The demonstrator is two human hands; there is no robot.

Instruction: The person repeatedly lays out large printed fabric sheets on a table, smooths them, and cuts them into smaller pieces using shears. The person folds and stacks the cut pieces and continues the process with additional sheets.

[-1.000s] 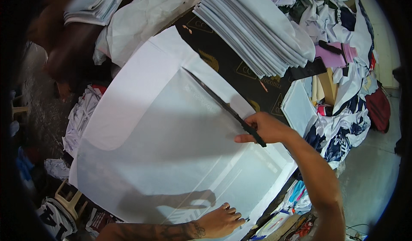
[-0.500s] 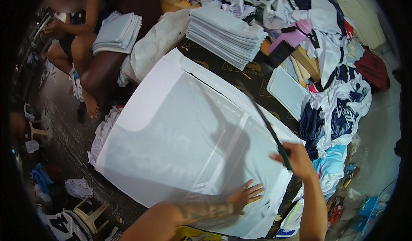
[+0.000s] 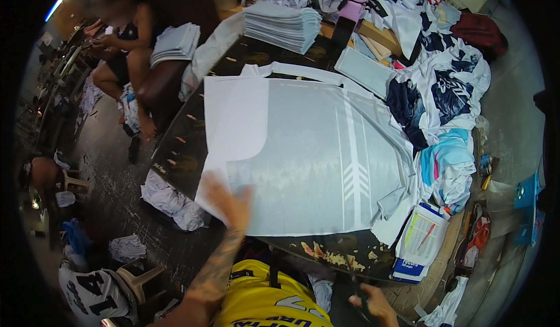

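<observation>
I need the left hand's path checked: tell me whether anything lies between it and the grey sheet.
Nothing visible does. The left hand already rests on the near left corner of the grey sheet, fingers spread over its edge. The right hand is low, off the table, gripping a dark tool.

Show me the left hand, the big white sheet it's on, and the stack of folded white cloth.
left hand [image 3: 228, 201], head view, back of the hand.
white sheet [image 3: 315, 164], head view, its grey middle.
stack of folded white cloth [image 3: 282, 27], head view, top layer.
</observation>
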